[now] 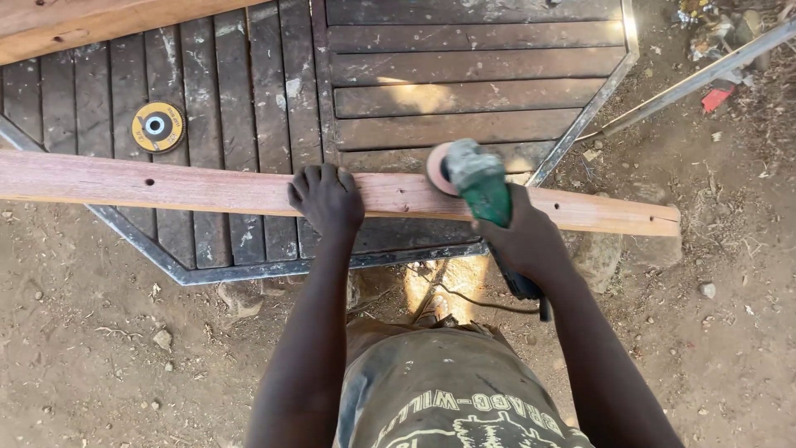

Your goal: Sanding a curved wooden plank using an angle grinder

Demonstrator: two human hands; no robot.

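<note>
My left hand (326, 199) presses flat on the stiff, long plank (191, 187) lying across the tabletop's (464, 91) near edge, while my right hand (524, 241) grips the seemingly heavy grinder (479, 184).

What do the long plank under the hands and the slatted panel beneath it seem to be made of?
Plank: reddish bare wood, with visible grain and small drilled holes, apparently unfinished. Slatted panel: dark, weathered wooden slats, dusty and scuffed, set in what looks like a grey metal frame, judging by its thin, straight, dull edges.
</note>
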